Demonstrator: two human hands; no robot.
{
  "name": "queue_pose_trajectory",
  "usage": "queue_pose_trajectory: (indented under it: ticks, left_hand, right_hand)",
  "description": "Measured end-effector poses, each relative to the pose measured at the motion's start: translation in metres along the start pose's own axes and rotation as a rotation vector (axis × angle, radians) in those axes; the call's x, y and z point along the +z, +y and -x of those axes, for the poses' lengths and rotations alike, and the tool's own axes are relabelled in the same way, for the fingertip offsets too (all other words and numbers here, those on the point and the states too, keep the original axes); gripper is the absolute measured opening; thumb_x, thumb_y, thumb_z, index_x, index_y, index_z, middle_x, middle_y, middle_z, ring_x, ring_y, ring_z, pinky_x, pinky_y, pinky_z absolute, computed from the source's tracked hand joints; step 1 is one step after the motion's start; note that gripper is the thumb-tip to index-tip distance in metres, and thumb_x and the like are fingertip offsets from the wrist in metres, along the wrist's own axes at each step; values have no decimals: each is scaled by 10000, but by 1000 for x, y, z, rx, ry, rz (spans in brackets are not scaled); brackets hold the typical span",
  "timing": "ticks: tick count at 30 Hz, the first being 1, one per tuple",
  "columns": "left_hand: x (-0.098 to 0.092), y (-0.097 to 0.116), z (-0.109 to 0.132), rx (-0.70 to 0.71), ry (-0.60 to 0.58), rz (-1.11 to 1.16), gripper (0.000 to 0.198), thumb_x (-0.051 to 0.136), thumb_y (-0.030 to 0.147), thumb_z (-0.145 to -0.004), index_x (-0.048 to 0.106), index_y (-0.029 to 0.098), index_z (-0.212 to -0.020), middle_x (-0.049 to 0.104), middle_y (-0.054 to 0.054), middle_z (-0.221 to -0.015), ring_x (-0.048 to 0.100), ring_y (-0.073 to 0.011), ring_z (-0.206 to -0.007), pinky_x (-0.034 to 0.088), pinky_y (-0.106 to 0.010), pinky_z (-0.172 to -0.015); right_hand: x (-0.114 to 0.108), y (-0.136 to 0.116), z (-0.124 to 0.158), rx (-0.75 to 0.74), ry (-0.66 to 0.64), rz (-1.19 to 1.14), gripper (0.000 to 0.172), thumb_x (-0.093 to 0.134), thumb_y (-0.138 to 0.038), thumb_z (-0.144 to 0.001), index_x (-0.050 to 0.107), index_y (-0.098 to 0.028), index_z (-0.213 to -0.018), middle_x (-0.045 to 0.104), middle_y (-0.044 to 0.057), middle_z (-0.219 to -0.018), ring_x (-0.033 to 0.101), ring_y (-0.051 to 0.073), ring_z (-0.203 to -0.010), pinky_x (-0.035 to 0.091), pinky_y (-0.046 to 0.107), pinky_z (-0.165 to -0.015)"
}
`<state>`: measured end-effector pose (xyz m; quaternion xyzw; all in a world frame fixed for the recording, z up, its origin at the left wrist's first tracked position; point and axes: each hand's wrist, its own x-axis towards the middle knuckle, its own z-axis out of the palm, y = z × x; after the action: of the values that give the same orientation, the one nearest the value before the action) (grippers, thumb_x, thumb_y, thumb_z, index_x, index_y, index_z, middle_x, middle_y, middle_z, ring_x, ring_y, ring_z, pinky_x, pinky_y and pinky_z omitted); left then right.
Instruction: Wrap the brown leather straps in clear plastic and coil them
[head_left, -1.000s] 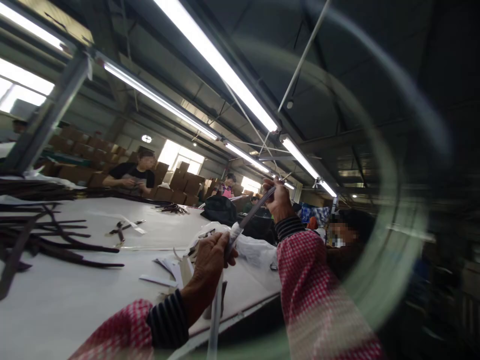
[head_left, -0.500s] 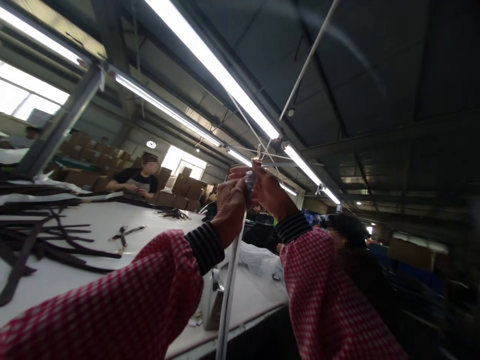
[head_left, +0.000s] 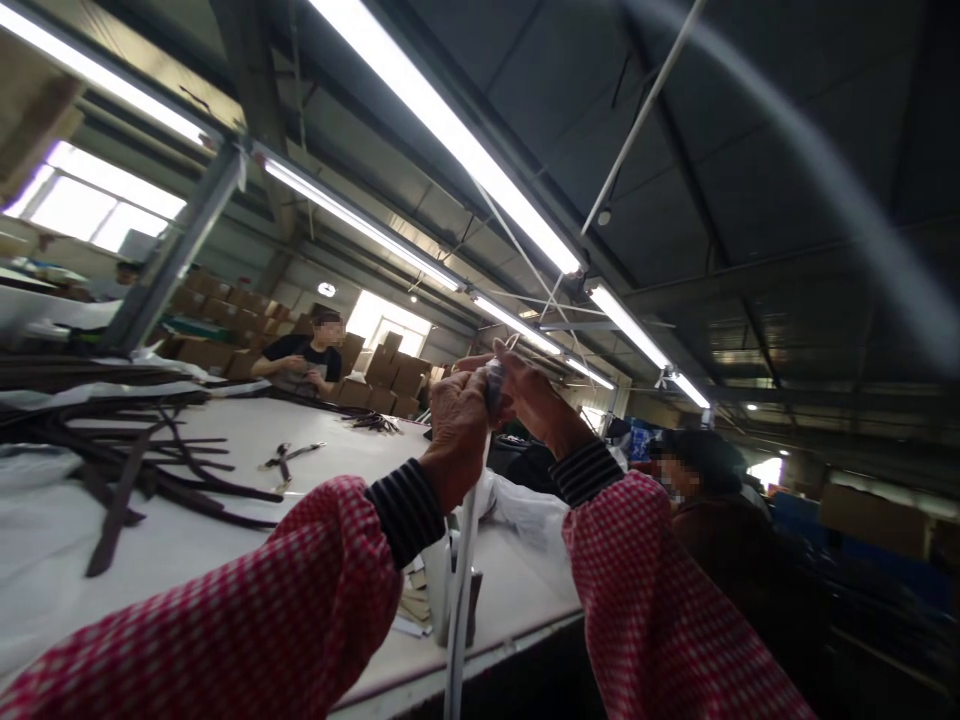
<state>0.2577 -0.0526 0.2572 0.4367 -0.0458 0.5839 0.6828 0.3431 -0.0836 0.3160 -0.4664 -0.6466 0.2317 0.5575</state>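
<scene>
Both my hands are raised together in front of me, above the white table's (head_left: 225,450) far edge. My left hand (head_left: 457,425) is closed around the top of a long strap in a clear plastic sleeve (head_left: 463,560), which hangs straight down past the table edge. My right hand (head_left: 529,395) pinches the same top end, fingers pressed against the left hand's. A small metal hook or buckle end (head_left: 512,343) sticks up above the fingers. Both arms wear red-and-white checked sleeves with striped cuffs.
Dark straps (head_left: 135,450) lie spread on the table's left. Pliers (head_left: 289,458) rest mid-table, crumpled clear plastic (head_left: 525,510) near its right end. One person (head_left: 307,360) works at the far side, another person (head_left: 705,500) sits close on my right. Cardboard boxes (head_left: 382,380) are stacked behind.
My left hand rose from low on the strap to meet my right hand at its top end. The camera view shifted slightly to the left.
</scene>
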Motion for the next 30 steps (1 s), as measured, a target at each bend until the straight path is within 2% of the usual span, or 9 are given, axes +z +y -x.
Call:
queue_pose_trajectory:
  ticks: [3, 7, 11, 15, 19, 22, 26, 28, 30]
  left_hand:
    - [-7, 4, 2, -63, -16, 11, 170, 635, 278, -870, 661, 141, -773, 653, -5, -572, 564, -106, -425, 414, -210, -436]
    - [-25, 1, 10, -130, -16, 14, 183, 700, 303, -834, 660, 137, -770, 656, -9, -579, 559, -104, -417, 404, -202, -416]
    - [-49, -11, 18, -159, 91, 22, 311, 791, 398, -777, 612, 151, -716, 633, 11, -559, 570, -105, -440, 419, -198, -430]
    - [-81, -23, 35, -226, 187, 12, 285, 792, 367, -776, 623, 142, -728, 684, -29, -614, 644, -147, -520, 466, -215, -461]
    - [-122, -26, 60, -313, 195, 18, 193, 777, 277, -785, 670, 126, -840, 728, -56, -725, 690, -162, -604, 529, -227, -525]
    - [-149, -20, 72, -367, 171, 34, 266, 783, 312, -807, 677, 134, -975, 747, -75, -847, 708, -171, -674, 587, -270, -602]
    - [-172, -11, 79, -399, 65, -83, 530, 852, 280, -757, 612, 189, -1220, 758, -83, -965, 719, -198, -720, 579, -290, -595]
    - [-181, -9, 83, -446, -71, -193, 525, 881, 218, -704, 660, 173, -1179, 747, -66, -923, 703, -188, -733, 564, -271, -606]
    - [-191, -8, 88, -478, -166, -309, 371, 889, 183, -662, 732, 133, -995, 727, -49, -822, 669, -165, -704, 551, -255, -609]
  right_hand:
    - [0, 7, 5, 62, -51, 21, 501, 619, -650, -923, 748, -185, -1059, 579, -37, -540, 401, 112, -397, 377, 248, -383]
    - [0, 31, 20, 95, -75, -5, 509, 635, -691, -894, 741, -202, -989, 652, 4, -668, 557, 147, -541, 484, 259, -495]
    - [31, 77, 64, 74, 14, -174, 427, 692, -622, -896, 689, -273, -1140, 698, 12, -861, 640, 166, -720, 523, 264, -631]
    - [72, 124, 114, 194, 125, -335, 315, 763, -446, -883, 679, -245, -1110, 650, 10, -794, 571, 141, -618, 452, 242, -573]
    - [77, 147, 141, 256, 117, -265, 323, 713, -472, -908, 632, -163, -863, 506, -33, -578, 380, 87, -485, 270, 218, -475]
    - [65, 149, 151, 281, 146, -98, 411, 739, -512, -869, 552, -169, -741, 363, -83, -522, 238, 62, -465, 157, 231, -449]
    - [52, 147, 162, 317, 75, 129, 471, 720, -552, -857, 511, -174, -672, 308, -78, -545, 223, 71, -506, 149, 247, -473]
    - [48, 146, 167, 298, 49, 245, 471, 688, -550, -880, 518, -168, -662, 330, -59, -576, 257, 85, -545, 182, 255, -499]
    - [44, 144, 170, 275, 30, 342, 471, 663, -538, -897, 523, -164, -649, 356, -41, -614, 305, 100, -589, 224, 260, -532]
